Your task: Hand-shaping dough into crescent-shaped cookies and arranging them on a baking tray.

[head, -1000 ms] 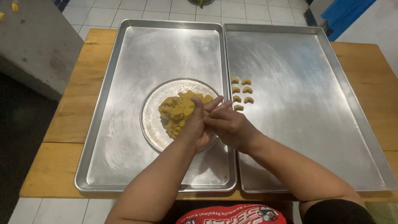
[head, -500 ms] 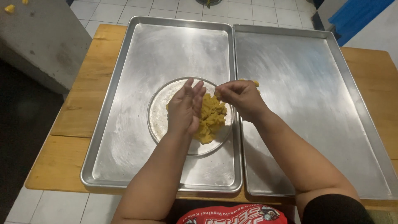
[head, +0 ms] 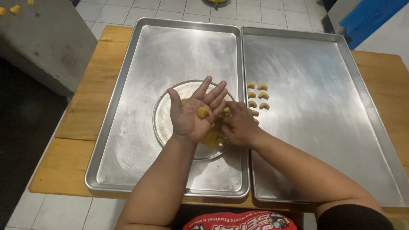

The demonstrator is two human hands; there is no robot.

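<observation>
Right now the left hand (head: 194, 113) is held palm up with its fingers spread wide, and a small yellow dough piece (head: 203, 112) rests loose on the palm, not gripped. Just beside it, the right hand (head: 238, 124) is turned palm down with its fingers curled into the yellow dough lump (head: 211, 138), pinching at it; how tightly it closes cannot be told, since the fingertips are hidden.

That dough lump lies on a round metal plate (head: 166, 117), mostly covered by the two hands. The plate sits inside the left baking tray (head: 128, 106), which holds nothing else. Touching it along one long edge is the right baking tray (head: 324, 110), and in this one a cluster of small curved dough pieces (head: 257, 98) lies in short rows near the left rim, close to the right hand. Both trays rest on a wooden worktop (head: 81, 110). Beyond it is a white tiled floor (head: 179, 10).
</observation>
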